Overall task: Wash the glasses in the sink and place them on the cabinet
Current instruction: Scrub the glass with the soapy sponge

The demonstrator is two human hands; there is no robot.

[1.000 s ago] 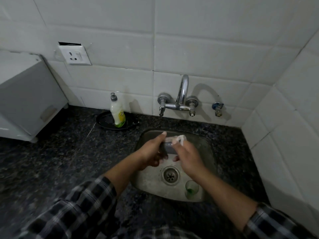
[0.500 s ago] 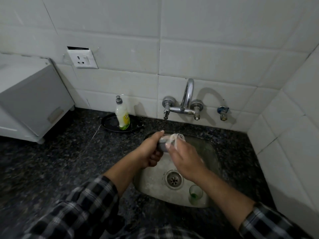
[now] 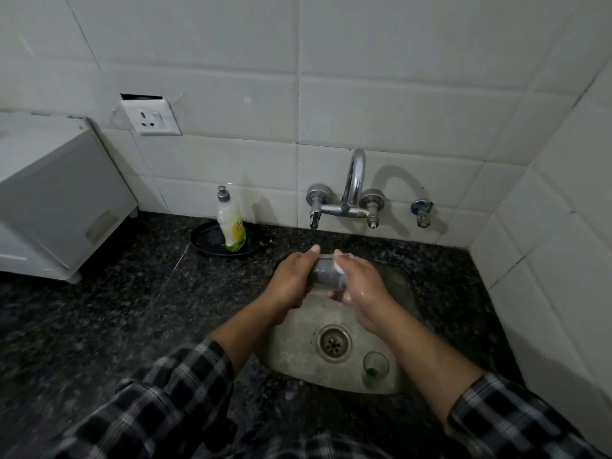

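Over the back of the steel sink [image 3: 291,329] I hold a clear glass [image 3: 326,273] on its side. My left hand [image 3: 291,281] grips its base end. My right hand [image 3: 359,286] wraps round its mouth end, with white soapy foam or a scrub under the fingers; which one I cannot tell. A thin stream runs from the tap [image 3: 344,207] down toward the glass. A second small glass [image 3: 375,369] with a green bottom stands upright in the sink's front right corner.
A dish soap bottle [image 3: 230,223] stands on a black plate [image 3: 205,241] left of the sink. A white cabinet [image 3: 56,193] sits on the dark granite counter [image 3: 116,309] at far left. White tiled walls close the back and right.
Both hands with the glass moved up and back toward the tap spout. My right hand has turned round the glass's end.
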